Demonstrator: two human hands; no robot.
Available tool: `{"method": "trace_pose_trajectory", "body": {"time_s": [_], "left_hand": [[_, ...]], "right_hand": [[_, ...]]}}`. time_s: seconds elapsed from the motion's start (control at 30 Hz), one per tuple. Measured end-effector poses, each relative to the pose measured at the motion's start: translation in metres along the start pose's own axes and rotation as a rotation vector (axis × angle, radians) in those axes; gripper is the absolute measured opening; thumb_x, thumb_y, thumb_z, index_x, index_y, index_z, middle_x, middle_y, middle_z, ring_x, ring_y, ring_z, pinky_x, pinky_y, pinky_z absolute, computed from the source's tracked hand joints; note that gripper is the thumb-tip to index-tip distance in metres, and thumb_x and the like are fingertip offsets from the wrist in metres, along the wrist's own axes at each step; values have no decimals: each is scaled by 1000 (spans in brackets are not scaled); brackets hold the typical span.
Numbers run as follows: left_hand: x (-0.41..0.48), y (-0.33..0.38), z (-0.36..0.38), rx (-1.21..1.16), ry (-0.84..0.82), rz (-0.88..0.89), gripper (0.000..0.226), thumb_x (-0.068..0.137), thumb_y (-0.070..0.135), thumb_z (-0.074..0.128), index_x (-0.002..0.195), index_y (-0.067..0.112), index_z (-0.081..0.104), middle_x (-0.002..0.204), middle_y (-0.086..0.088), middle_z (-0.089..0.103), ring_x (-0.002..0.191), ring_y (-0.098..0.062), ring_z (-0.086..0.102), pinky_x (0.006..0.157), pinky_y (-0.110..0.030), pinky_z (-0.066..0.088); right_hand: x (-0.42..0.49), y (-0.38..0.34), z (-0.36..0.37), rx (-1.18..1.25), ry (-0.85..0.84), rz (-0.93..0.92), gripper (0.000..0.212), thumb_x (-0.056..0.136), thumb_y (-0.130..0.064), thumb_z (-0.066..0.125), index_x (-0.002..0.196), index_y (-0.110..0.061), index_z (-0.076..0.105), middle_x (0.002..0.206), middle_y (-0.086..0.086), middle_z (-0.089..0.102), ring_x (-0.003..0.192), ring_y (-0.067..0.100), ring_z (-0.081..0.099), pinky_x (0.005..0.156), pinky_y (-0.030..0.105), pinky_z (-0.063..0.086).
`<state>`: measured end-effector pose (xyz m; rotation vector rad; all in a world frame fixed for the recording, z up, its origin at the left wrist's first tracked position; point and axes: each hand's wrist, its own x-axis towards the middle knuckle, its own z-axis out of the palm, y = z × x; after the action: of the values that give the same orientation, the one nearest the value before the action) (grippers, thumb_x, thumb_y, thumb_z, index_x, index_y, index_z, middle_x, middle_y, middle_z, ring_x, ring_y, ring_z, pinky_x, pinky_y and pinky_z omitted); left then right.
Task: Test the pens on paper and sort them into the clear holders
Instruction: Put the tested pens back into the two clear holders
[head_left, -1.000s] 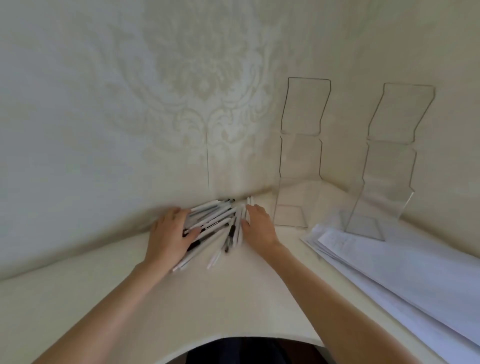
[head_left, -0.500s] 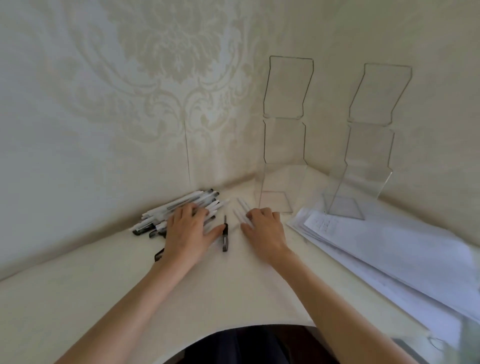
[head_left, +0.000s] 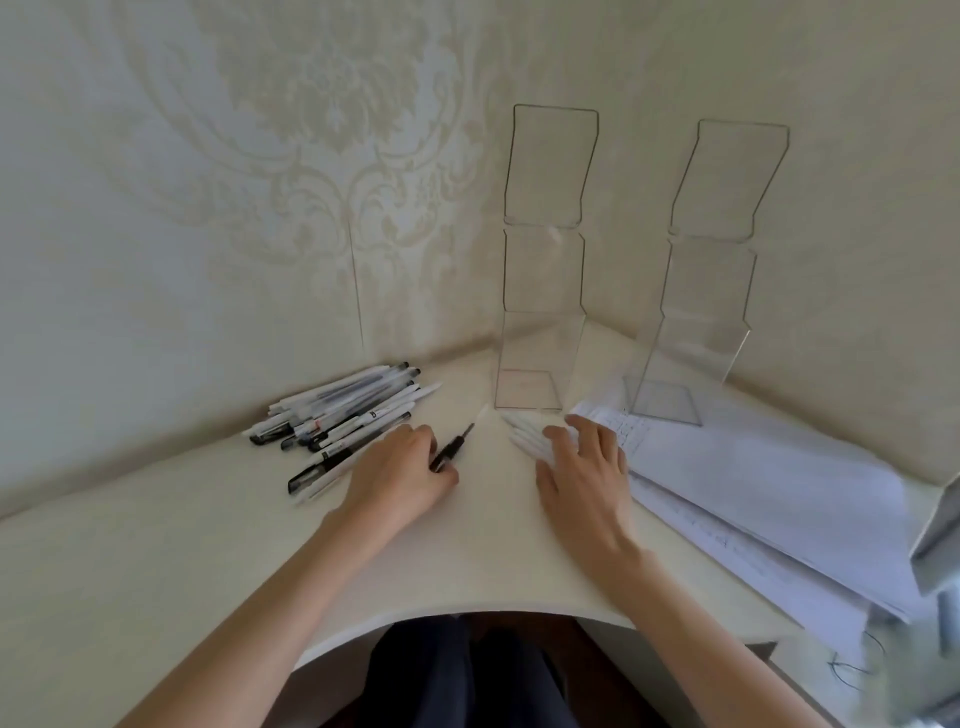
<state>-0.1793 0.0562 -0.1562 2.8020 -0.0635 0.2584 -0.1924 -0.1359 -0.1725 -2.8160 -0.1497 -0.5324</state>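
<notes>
A pile of white and black pens (head_left: 340, 413) lies on the desk by the wall, left of my hands. My left hand (head_left: 400, 475) rests just right of the pile, with thumb and fingers closed on the lower end of a black pen (head_left: 457, 447) that points up and to the right. My right hand (head_left: 587, 467) lies flat with fingers spread on several white pens (head_left: 519, 434), next to the stack of paper (head_left: 753, 478). Two tall clear holders (head_left: 540, 312) (head_left: 691, 322) stand empty in the corner behind.
The cream desk (head_left: 156, 545) has a curved front cut-out over my lap. Patterned walls close the back and right. The paper stack covers the desk's right side, partly under the right holder. A grey object (head_left: 935, 545) sits at the far right edge.
My left hand has left the pen pile and moved right to close on the black pen. My right hand has slid right with the white pens toward the paper.
</notes>
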Motion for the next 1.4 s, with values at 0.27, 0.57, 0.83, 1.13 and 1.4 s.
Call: {"method": "trace_pose_trajectory", "body": {"time_s": [0.27,0.57,0.83,1.13,1.4], "left_hand": [[-3,-7,-6,-581,-73,-238,18,94,13,49,78,9,55,63,-7,66,50,-16,64,53,-31,53],[-22,-34,-19,128,269,-95,31,86,44,58,102,18,59,93,-1,61,89,-24,59,59,-28,36],[-24,-54,-10,51,160,-205,35,87,45,55,103,14,52,109,-5,52,101,-26,50,72,-35,42],[-26,-59,-21,171,111,-108,25,96,33,40,96,10,51,104,-5,53,92,-24,54,63,-31,36],[-18,-67,-30,-182,57,-279,32,91,33,53,67,16,41,64,1,47,59,-19,46,50,-30,29]], "right_hand": [[7,-49,14,249,-206,-143,42,96,-39,44,137,-27,45,140,1,42,128,23,33,105,33,29],[14,-25,13,72,-96,-183,31,97,-22,42,123,-20,58,129,-2,54,122,23,39,98,34,28],[22,-37,18,231,140,-283,14,76,-15,65,88,-12,70,87,1,70,85,32,61,76,38,43],[22,-90,33,325,-49,-275,26,94,-26,50,116,-16,61,116,3,62,109,26,47,91,31,35],[20,-81,36,423,0,-181,26,95,-26,51,114,-13,62,115,4,62,109,27,47,92,30,34]]}}
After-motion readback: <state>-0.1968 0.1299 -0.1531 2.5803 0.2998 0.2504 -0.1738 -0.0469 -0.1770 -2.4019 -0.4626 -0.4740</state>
